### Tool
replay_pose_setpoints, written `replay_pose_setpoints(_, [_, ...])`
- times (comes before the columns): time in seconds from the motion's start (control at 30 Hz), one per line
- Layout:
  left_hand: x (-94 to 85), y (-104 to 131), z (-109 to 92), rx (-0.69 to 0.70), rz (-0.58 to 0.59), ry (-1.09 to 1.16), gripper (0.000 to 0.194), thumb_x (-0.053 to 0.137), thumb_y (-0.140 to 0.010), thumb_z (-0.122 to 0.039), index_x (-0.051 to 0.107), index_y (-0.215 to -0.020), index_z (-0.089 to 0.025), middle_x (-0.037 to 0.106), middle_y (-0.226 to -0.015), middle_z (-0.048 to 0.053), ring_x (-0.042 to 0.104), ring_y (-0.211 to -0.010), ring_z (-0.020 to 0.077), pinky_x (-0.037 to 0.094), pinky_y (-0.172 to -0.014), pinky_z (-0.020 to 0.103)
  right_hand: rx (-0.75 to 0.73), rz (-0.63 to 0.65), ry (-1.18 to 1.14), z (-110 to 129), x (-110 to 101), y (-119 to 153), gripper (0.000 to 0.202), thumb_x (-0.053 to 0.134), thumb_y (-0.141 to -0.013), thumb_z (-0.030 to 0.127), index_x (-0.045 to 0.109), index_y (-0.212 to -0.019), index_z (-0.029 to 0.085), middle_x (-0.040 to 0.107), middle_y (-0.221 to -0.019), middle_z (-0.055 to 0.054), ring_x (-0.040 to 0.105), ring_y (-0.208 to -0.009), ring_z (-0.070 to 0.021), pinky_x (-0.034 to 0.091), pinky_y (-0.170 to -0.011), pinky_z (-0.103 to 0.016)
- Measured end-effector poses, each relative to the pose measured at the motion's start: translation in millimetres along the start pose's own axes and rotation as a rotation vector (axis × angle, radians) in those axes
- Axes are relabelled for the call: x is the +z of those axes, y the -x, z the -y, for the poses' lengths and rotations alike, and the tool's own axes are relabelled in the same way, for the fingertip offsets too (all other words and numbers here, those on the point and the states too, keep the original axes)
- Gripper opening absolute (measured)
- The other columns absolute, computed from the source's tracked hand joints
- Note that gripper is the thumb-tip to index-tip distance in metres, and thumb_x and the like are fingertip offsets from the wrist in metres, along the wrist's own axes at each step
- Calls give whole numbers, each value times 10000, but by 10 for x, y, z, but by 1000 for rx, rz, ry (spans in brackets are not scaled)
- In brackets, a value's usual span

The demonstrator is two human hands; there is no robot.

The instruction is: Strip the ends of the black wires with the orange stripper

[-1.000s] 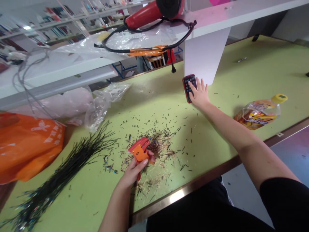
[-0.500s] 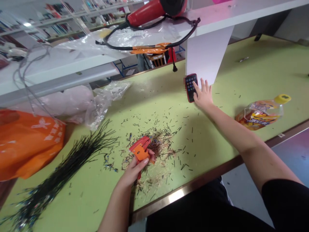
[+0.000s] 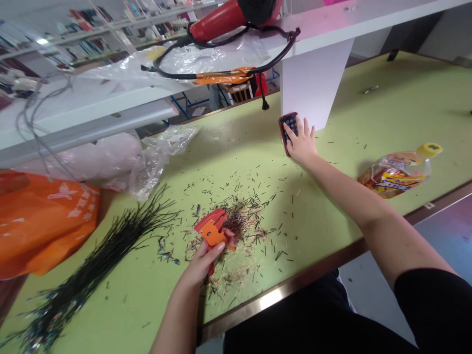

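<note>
My left hand [image 3: 208, 255] is wrapped round an orange and red wire-stripping tool [image 3: 213, 228], above a scatter of short black wire cuttings [image 3: 243, 219] on the green table [image 3: 147, 290]. Farther off, my right hand [image 3: 301, 142] lies with its fingers spread over a phone [image 3: 288, 129] in a red case. The phone leans against a white upright panel, its screen lit with icons and partly covered by the fingers. A long bundle of black wires [image 3: 99, 258] lies to the left of the cuttings.
An orange bag [image 3: 47, 221] and clear plastic wrap [image 3: 158, 152] are at the left. On the white shelf [image 3: 332, 34] above lies a red heat gun [image 3: 221, 20] with its black cable. A yellow-capped bottle [image 3: 398, 172] lies at the right, near the table's front edge.
My right hand has moved slightly left over the phone, its fingers now covering more of the screen. My left hand still grips the tool in nearly the same place.
</note>
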State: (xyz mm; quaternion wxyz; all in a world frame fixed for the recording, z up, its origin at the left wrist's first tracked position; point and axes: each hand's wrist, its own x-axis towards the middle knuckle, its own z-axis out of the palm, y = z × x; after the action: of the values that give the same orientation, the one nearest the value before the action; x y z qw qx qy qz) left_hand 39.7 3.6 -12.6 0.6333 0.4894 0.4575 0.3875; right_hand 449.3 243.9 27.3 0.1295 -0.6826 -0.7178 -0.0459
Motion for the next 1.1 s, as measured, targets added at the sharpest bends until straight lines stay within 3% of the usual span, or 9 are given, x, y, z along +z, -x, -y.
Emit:
replay_pose_setpoints(0.27, [-6,-12,-16,-7,17,-2,474,837,-851,-553,735,-1120,-176,719,-913,75,686,-926,269,549,-902,392,3,-126,-117,-32,9,31,747,385,-1072,314,138,-1777,296,95,-1849,-23,34,-1678,-504,62,-1314,-782])
replay_pose_setpoints(0.43, [5,-18,-45,-14,22,8,472,848,-840,-552,741,-1099,-172,727,-904,78,691,-928,271,549,-893,388,32,-90,-177,-200,79,167,704,418,-1060,308,287,-1751,262,130,-1845,-58,32,-1685,-484,95,-1323,-756])
replay_pose_setpoints(0.6, [-10,-17,-14,1,34,6,443,831,-858,-537,747,-1104,-178,716,-908,72,687,-926,270,550,-899,395,29,-57,-178,-244,148,179,734,417,-1071,335,198,-1770,285,109,-1849,-48,-6,-1688,-469,56,-1327,-742])
replay_pose_setpoints(0.83, [-69,-10,84,4,18,23,435,802,-884,-512,736,-1151,-175,711,-928,80,684,-954,278,548,-931,415,-27,-99,-131,-58,97,-51,778,463,-1052,313,161,-1769,313,142,-1843,-48,35,-1674,-514,14,-1307,-784])
replay_pose_setpoints(0.93, [-64,-10,63,-9,6,15,458,831,-848,-524,748,-1127,-170,715,-914,83,686,-935,278,553,-918,410,-26,-103,-116,-37,82,-90,835,480,-1042,304,68,-1768,333,163,-1838,-53,38,-1670,-527,-1,-1282,-821])
replay_pose_setpoints(1.1, [-28,-10,13,-4,0,12,450,840,-840,-525,757,-1110,-175,719,-914,82,685,-929,273,558,-906,400,-7,-155,-90,-87,64,-46,777,422,-1063,296,105,-1771,332,161,-1836,-61,63,-1681,-489,71,-1303,-783])
